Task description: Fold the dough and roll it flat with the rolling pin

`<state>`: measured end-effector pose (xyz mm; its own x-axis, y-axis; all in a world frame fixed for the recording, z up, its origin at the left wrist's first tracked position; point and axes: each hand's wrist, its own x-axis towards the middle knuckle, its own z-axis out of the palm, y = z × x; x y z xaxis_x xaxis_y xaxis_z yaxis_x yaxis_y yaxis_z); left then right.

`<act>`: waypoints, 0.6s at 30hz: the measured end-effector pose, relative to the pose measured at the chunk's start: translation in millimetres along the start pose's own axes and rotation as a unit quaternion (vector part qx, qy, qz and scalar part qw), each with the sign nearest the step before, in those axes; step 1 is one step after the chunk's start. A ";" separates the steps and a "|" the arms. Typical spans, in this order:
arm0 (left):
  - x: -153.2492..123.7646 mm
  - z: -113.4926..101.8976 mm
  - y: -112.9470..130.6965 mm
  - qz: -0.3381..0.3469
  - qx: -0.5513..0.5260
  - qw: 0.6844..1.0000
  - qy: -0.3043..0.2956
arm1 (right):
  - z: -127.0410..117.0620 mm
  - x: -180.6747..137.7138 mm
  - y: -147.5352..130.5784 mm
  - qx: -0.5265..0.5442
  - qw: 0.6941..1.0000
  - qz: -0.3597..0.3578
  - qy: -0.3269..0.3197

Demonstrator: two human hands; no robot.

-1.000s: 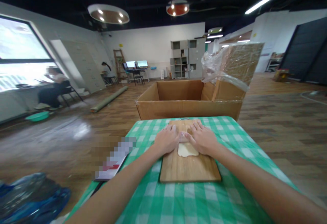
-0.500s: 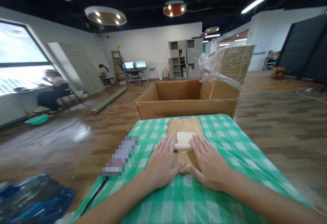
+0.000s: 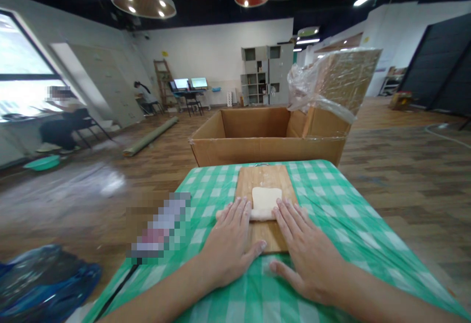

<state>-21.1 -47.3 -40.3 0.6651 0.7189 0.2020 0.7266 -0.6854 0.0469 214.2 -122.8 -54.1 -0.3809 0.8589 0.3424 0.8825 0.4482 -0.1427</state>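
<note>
A flat pale sheet of dough (image 3: 266,197) lies on a wooden cutting board (image 3: 265,180) on a table covered with a green-and-white checked cloth (image 3: 331,225). Across the dough's near edge lies a pale rolling pin (image 3: 262,214). My left hand (image 3: 230,242) rests flat on the pin's left end, fingers stretched out. My right hand (image 3: 307,252) lies flat on its right end, fingers stretched forward too. Neither hand grips anything.
A large open cardboard box (image 3: 265,139) stands beyond the table's far edge, with a plastic-wrapped carton (image 3: 338,80) at its right. A blurred object (image 3: 158,227) lies on the table's left side. A blue bag (image 3: 40,283) is at lower left. People sit at desks far left.
Both hands have drawn the rolling pin back toward me, from the far part of the board to the dough's near edge. The dough now lies uncovered beyond my fingers.
</note>
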 end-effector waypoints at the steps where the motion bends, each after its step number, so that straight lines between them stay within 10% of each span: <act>1: 1.2 0.3 -0.2 0.001 -0.002 1.000 0.001 | -0.5 -0.1 0.4 0.000 1.000 -0.002 -0.002; 18: 108.6 13.9 -46.8 0.023 0.019 1.000 0.006 | 8.4 107.8 72.7 -0.053 0.996 0.010 -0.071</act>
<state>19.5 64.5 -34.1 0.6956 0.6857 0.2142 0.7019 -0.7122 0.0006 234.9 4.4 -35.3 -0.3918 0.8970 0.2046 0.9113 0.4089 -0.0473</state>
